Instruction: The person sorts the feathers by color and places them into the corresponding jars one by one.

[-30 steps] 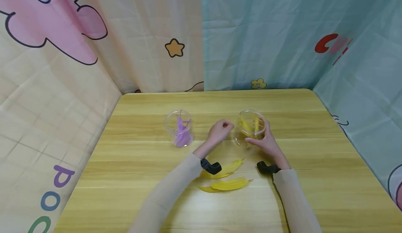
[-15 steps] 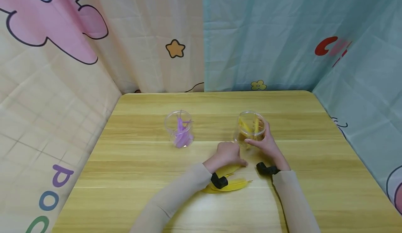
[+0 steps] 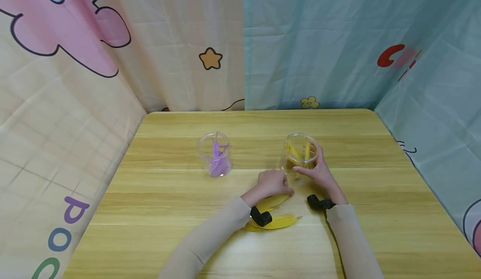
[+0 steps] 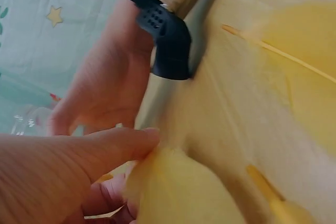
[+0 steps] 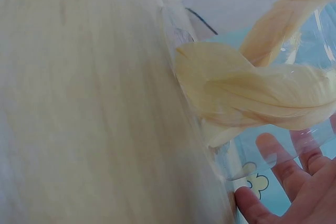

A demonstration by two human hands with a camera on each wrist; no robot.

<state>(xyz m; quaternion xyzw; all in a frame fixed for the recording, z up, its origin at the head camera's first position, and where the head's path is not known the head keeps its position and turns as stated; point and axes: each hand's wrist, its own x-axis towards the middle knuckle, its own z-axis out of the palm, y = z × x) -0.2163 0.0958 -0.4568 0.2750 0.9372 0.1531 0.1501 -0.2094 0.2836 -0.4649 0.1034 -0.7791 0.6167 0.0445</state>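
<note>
My right hand (image 3: pixel 319 169) holds a clear plastic cup (image 3: pixel 284 168) by its right side, fingers wrapped round the wall. Several yellow feathers (image 5: pixel 252 95) stand and lean inside it, pressed against the clear side in the right wrist view. Just in front of the cup, my left hand (image 3: pixel 271 182) pinches a yellow feather (image 4: pixel 184 192) between thumb and fingers. Its vane spreads below the thumb (image 4: pixel 121 148) in the left wrist view. More yellow feathers (image 3: pixel 279 221) lie on the table under the left wrist, partly hidden by the wrist and its camera.
To the left stands a second clear cup (image 3: pixel 203 147) with purple feathers (image 3: pixel 219 164) in it. Both cups rest on a wood-grain table (image 3: pixel 169 187). Printed curtains (image 3: pixel 282 41) hang behind the table and along both sides.
My left hand has come back from beside the right cup, down toward the yellow feathers, and now pinches one. The right hand stays on the cup throughout.
</note>
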